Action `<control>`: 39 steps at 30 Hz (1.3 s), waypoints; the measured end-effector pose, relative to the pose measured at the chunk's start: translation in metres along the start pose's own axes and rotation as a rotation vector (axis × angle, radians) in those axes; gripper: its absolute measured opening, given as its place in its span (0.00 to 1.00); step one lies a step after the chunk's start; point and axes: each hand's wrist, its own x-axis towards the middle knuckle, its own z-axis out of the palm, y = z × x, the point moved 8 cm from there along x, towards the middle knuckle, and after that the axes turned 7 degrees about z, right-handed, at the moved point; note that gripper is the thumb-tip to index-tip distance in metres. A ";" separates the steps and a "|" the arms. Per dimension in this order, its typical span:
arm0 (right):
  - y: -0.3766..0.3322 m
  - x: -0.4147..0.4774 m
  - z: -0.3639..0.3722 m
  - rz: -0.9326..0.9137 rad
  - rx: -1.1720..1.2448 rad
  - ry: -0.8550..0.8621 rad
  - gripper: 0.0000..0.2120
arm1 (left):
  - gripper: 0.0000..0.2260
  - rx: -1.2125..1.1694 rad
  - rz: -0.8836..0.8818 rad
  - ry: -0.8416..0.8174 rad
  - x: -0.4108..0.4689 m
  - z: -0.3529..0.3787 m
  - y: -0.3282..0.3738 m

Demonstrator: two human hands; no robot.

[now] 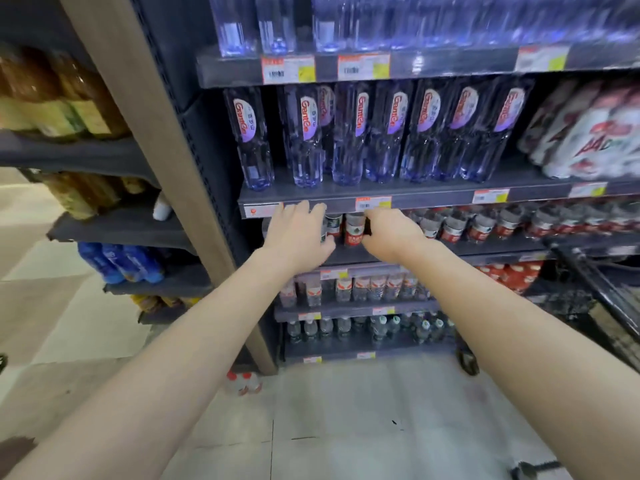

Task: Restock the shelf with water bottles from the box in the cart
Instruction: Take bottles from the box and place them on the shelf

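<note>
While the shelf edge (433,197) overhangs them, left hand (298,233) spreads flat, right hand (393,233) grips a bottle (354,227).

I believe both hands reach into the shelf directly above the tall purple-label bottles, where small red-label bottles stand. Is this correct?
Not quite. The shelf with the small red-label bottles lies directly below the tall purple-label bottles, not above them. The head view shows the left hand and the right hand both reaching into that lower shelf.
</note>
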 end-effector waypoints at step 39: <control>-0.426 -0.181 0.063 -0.611 -0.028 -0.193 0.12 | 0.32 0.007 -0.746 -0.105 -0.436 -0.081 -0.272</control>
